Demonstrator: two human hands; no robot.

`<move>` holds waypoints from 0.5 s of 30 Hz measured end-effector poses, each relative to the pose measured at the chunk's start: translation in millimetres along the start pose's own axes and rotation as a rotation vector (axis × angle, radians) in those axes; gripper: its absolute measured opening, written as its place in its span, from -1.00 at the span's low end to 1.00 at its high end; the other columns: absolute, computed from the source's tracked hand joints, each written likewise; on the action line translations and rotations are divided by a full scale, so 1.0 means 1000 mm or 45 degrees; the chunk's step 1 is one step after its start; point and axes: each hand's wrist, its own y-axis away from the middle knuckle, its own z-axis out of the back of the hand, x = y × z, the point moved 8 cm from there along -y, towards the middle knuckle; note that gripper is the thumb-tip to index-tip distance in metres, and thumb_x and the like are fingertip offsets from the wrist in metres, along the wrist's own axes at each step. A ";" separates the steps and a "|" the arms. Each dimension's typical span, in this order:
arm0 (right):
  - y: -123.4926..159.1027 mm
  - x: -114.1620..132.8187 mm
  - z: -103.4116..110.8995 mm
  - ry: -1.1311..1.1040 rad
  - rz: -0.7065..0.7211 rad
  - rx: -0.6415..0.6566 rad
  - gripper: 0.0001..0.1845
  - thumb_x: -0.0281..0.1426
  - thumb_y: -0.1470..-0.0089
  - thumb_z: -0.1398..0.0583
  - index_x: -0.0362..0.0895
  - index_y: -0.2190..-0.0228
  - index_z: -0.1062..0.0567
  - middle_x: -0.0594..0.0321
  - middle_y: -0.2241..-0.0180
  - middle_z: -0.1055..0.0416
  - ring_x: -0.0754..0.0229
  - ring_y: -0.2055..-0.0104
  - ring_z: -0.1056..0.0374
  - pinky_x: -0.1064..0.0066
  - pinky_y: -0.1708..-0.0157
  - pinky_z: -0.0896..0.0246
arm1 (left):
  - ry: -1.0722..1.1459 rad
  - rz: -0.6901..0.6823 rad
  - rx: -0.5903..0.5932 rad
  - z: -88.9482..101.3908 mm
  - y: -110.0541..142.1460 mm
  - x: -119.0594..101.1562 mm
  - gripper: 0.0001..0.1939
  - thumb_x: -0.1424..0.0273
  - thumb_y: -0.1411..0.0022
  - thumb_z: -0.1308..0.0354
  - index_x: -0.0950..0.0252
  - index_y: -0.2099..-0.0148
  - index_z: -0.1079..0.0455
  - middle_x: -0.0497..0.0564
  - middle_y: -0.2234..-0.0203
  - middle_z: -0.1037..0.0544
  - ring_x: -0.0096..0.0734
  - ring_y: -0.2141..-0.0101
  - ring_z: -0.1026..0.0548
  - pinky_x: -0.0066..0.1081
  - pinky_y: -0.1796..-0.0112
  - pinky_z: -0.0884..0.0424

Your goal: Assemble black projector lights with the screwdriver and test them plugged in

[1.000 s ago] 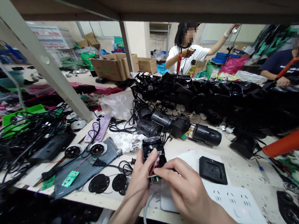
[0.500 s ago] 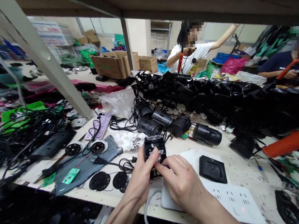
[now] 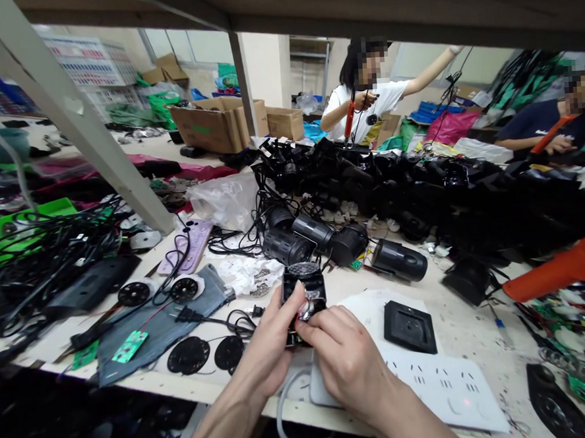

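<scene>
My left hand (image 3: 274, 336) is wrapped round a small black plastic housing (image 3: 303, 281) with a round grille on top, its thumb pressed across the open front. My right hand (image 3: 343, 351) has its fingers pinched at the lower front of the same housing, where red wire and something shiny show. What exactly the right fingertips grip is hidden. Under the right hand lies a white power strip (image 3: 444, 385) with a lit red lamp. Beside it rests a square black plastic cover (image 3: 409, 327). Left of my hands are round black discs (image 3: 188, 355) and a black plug (image 3: 192, 314).
Several black cylindrical housings (image 3: 399, 260) lie behind my hands, before a large heap of black parts (image 3: 444, 190). An orange-handled tool (image 3: 558, 269) juts in at right. A slanted post (image 3: 83, 126) stands left, a shelf hangs overhead. Two co-workers (image 3: 384, 98) work across the bench.
The view has shifted slightly, so the bench things sit a little further left. My right fingers have moved slightly at the housing's front; my left hand keeps its hold.
</scene>
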 end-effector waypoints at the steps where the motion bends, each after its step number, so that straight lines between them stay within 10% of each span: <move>1: 0.001 0.000 -0.002 0.000 -0.004 0.041 -0.64 -0.60 -0.20 0.03 -0.29 0.09 -0.48 0.05 0.33 -0.41 0.09 0.30 -0.22 0.25 0.33 -0.24 | 0.027 0.034 0.020 0.001 -0.001 0.001 -0.68 0.19 0.00 -0.37 0.23 0.23 -0.47 -0.14 0.56 -0.45 -0.52 0.53 -0.37 -0.50 0.43 -0.31; 9: 0.003 -0.003 0.009 -0.040 -0.205 0.065 -0.49 -0.65 -0.08 0.00 -0.21 -0.04 -0.44 -0.04 0.17 -0.26 -0.02 0.13 -0.15 0.09 0.21 -0.29 | 0.098 -0.015 0.133 0.013 0.000 0.001 -0.65 0.61 0.27 -0.28 0.23 0.33 -0.47 -0.11 0.51 -0.51 -0.49 0.49 -0.39 -0.47 0.35 -0.37; 15: 0.013 -0.011 0.015 -0.505 -0.267 -0.102 -0.42 -0.69 -0.11 0.06 -0.02 -0.08 -0.36 0.11 0.02 -0.31 0.09 -0.06 -0.22 0.16 -0.04 -0.23 | 0.026 -0.145 0.068 0.020 0.004 -0.010 -0.60 0.54 0.25 -0.34 0.25 0.25 -0.46 -0.05 0.40 -0.57 -0.35 0.34 -0.51 -0.44 0.28 -0.43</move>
